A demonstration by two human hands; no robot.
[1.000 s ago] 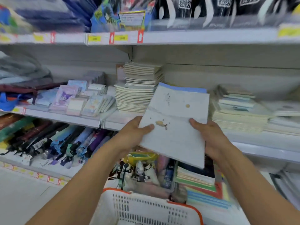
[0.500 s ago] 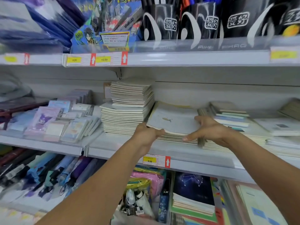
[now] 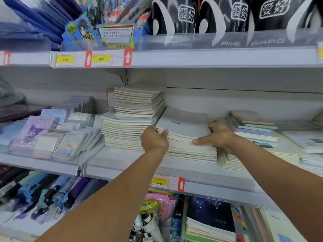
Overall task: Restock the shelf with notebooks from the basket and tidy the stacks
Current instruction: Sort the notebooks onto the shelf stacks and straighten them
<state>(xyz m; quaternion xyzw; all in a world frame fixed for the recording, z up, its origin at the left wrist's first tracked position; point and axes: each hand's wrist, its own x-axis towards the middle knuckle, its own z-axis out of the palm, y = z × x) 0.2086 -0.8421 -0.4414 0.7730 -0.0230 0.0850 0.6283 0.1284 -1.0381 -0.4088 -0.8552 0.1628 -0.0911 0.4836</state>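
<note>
A pale grey notebook (image 3: 185, 125) with a small brown mark lies on top of a low stack of notebooks (image 3: 190, 149) on the middle shelf (image 3: 174, 169). My left hand (image 3: 153, 139) grips the stack's front left corner, thumb on the top cover. My right hand (image 3: 215, 136) holds the stack's right side, its thumb stretched along the front edges and its fingers behind the right edge. A taller stack of cream notebooks (image 3: 132, 119) stands directly to the left, touching it. The basket is out of view.
More notebook stacks (image 3: 258, 133) crowd the shelf at right. Packaged notepads (image 3: 52, 133) fill the shelf at left. Above hangs a shelf with black pen boxes (image 3: 227, 16). Below are folded umbrellas (image 3: 43, 194) and dark star-print notebooks (image 3: 211, 215).
The notebook I held up in both hands has been laid on the low stack. My hands have since moved to the stack's left corner and right side. The basket dropped out of view.
</note>
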